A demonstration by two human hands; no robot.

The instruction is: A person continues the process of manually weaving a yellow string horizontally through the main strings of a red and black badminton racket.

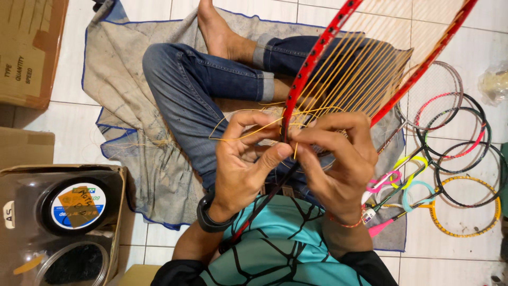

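A red badminton racket frame (312, 58) with yellow strings (360, 69) rises from my lap toward the upper right. My left hand (243, 159) pinches a loose yellow string (248, 135) at the bottom of the racket head. My right hand (338, 159) grips the frame's lower edge and a string end there, fingertips touching those of the left hand. The dark racket shaft (259, 212) runs down between my wrists. I sit cross-legged in blue jeans (190, 90) on a grey cloth (127, 106).
Several racket frames (455, 148) in mixed colours lie on the white tile floor at right. At left stand cardboard boxes (26, 47) and an open box with black string reels (74, 206). A clear plastic bag (495, 82) sits at far right.
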